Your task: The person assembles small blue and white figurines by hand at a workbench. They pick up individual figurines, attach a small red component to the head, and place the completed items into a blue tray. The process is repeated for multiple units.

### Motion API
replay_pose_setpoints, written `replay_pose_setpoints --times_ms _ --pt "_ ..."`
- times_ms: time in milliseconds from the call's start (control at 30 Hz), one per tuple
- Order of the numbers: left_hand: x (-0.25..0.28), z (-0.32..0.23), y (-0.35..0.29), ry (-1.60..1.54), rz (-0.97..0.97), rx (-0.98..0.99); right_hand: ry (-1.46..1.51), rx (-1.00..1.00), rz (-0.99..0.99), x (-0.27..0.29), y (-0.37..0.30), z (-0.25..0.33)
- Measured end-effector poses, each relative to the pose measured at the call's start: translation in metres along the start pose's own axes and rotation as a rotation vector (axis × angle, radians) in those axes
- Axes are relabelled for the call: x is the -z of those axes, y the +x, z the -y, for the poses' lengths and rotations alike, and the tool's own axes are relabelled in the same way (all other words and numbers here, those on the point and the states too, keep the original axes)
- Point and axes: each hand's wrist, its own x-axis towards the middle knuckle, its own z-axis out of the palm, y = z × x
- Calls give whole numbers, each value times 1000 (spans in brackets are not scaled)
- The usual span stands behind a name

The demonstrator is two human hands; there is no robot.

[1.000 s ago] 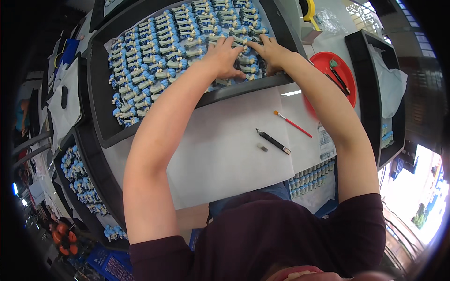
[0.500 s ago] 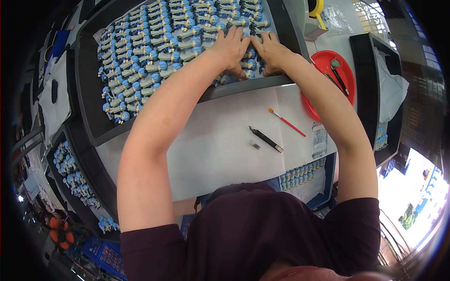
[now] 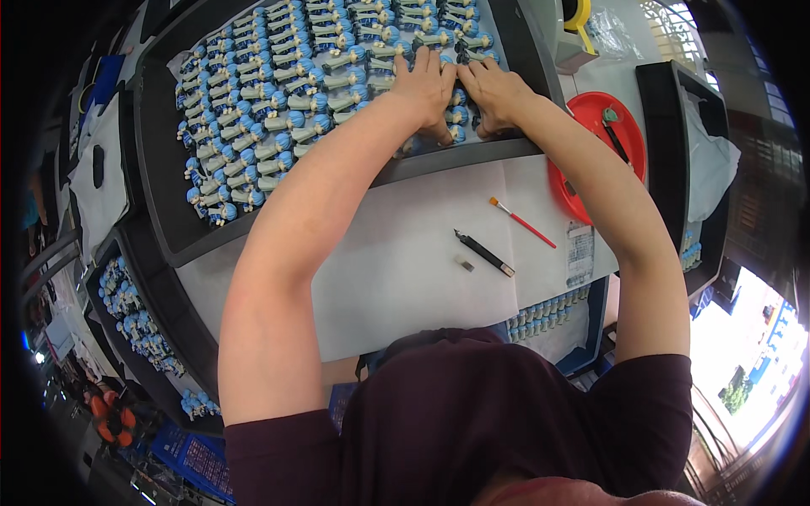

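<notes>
Rows of small blue-haired figurines [image 3: 245,126] lie in a large dark tray [image 3: 295,207]. My left hand [image 3: 424,91] rests on the figurines near the tray's right end, fingers stretched forward and thumb set apart toward the near wall. Just beside it, my right hand [image 3: 498,94] lies with its fingers extended over the right-hand column. A short line of figurines [image 3: 457,116] shows between the two hands, and both touch the figurines around it. What lies beneath my palms is hidden.
On the white work surface lie a black pen-like tool [image 3: 483,253], a red-handled brush [image 3: 523,223] and a small grey block [image 3: 463,264]. A red round dish [image 3: 639,148] with tools stands at the right. More figurines fill a dark bin [image 3: 139,325] at the left and a blue tray [image 3: 550,314] below.
The whole view has shifted slightly. Both hands stay at nearly the same spot on the figurines, with only small finger movement.
</notes>
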Motion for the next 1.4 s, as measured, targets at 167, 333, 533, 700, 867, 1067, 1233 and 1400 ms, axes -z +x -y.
replay_pose_setpoints --times_ms 167,333,533,700,867,1067,1233,1400 --pt "-4 1 2 2 -30 -33 19 -29 25 7 -3 -2" --pt "-3 -4 1 40 -52 -62 170 -119 -96 25 -16 -11" --pt "-28 -8 16 84 -89 -6 508 -102 -551 105 -68 2" --pt "-5 -15 11 22 21 -40 705 -124 -418 114 -138 42" --pt "7 -20 15 -47 79 -103 615 -83 -252 76 -158 87" --pt "8 -11 4 -192 -99 -88 600 -50 -169 31 -147 121" --pt "82 1 -76 -1064 -420 10 506 -25 -120 25 -121 148" --pt "83 0 -222 -962 -463 11 262 15 -106 -11 -77 188"
